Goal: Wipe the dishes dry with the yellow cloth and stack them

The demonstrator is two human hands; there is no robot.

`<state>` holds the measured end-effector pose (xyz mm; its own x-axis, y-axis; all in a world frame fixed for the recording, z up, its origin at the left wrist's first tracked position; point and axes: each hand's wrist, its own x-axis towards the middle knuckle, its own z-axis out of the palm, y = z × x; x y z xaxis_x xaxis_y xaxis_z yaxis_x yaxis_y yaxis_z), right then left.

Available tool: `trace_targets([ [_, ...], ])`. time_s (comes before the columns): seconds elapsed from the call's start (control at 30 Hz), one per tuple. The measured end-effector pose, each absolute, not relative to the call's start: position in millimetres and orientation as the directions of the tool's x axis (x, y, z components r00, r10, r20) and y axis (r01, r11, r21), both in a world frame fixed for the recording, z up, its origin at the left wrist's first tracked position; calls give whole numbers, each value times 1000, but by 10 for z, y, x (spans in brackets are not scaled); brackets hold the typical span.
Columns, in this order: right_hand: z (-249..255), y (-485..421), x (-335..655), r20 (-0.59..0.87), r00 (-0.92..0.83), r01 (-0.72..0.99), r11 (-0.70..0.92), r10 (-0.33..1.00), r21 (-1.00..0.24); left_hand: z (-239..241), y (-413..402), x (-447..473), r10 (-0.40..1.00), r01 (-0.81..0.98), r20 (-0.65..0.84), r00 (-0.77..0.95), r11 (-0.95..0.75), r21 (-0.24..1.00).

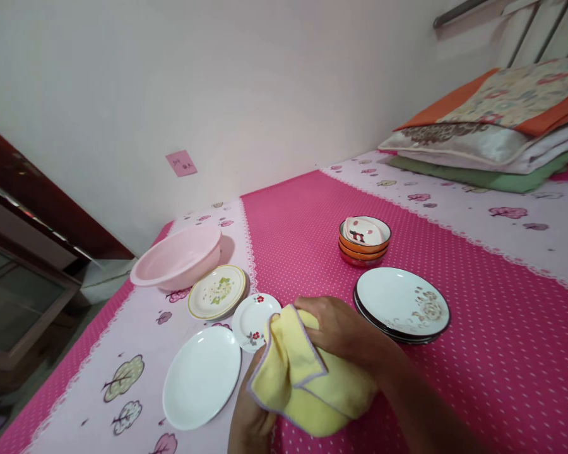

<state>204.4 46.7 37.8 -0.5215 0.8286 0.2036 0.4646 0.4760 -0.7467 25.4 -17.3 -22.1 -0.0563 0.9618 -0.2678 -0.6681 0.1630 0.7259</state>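
A yellow cloth (pixel 312 397) with a purple edge is bunched between my two hands above the pink bedspread. My left hand (pixel 253 410) grips it from the lower left, its fingers mostly behind the fabric. From the upper right, my right hand (pixel 334 328) closes on the cloth with bent fingers. Whether something is wrapped inside the cloth, I cannot tell. Just left of it lie a small white plate with red flowers (pixel 253 321) and a plain white plate (pixel 202 378). To the right sits a stack of white plates with a brown floral pattern (pixel 402 299).
Yellow-rimmed plates (pixel 218 292) are stacked beside a pink basin (pixel 177 258) on the left. Several stacked bowls (pixel 364 243) stand behind the floral plates. Folded bedding and pillows (pixel 492 139) lie at the far right, and a wall (pixel 265 94) borders the back.
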Motion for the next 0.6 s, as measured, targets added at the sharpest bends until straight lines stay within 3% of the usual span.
trace_targets([
  [0.13, 335, 517, 2057, 210, -455, 381, 402, 866, -832, -221, -135, 204, 963, -689, -261, -65, 146, 710],
  [0.3, 192, 552, 2005, 103, -423, 113, 165, 900, -980, -280, -79, 97, 939, -775, -275, -206, 15, 632],
  [0.5, -14, 651, 1857, 153, -329, -46, 146, 932, -988, -186, -43, 232, 877, -851, -344, -335, -125, 510],
  [0.6, -95, 666, 1781, 110, -317, -115, 77, 942, -990, -98, -44, 357, 863, -851, -336, -378, -181, 492],
])
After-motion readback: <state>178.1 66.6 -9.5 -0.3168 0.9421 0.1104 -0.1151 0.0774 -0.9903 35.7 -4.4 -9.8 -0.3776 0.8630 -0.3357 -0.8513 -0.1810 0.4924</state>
